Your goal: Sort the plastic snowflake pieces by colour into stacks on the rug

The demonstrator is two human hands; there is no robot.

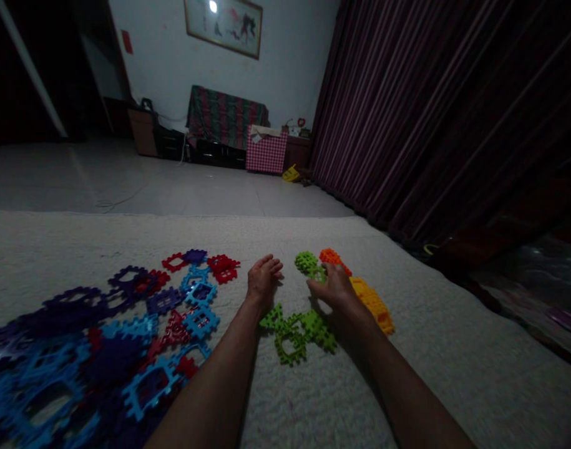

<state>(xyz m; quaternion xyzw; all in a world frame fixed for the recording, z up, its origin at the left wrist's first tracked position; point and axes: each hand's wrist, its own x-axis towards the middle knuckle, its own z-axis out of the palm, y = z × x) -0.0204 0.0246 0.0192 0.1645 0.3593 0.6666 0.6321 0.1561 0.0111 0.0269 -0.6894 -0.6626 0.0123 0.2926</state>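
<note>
My right hand point(336, 288) pinches a green toothed plastic building piece point(318, 273) between thumb and fingers. It is held just beside a green stack point(306, 261) of similar pieces. An orange stack point(334, 258) lies behind that hand, and a row of yellow pieces point(372, 304) lies to its right. My left hand point(264, 276) rests on the pale quilted mat, fingers loosely stretched out, with nothing seen in it. Between my forearms lie several loose green pieces point(292, 340), some square frames, one triangular.
A wide heap of blue, purple and red toothed pieces point(121, 355) spreads over the mat point(285, 234) on the left. Dark purple curtains point(388, 112) hang at the right. Beyond the tiled floor point(186, 187) stand a low cabinet point(145, 132) and a red checked cloth point(266, 151).
</note>
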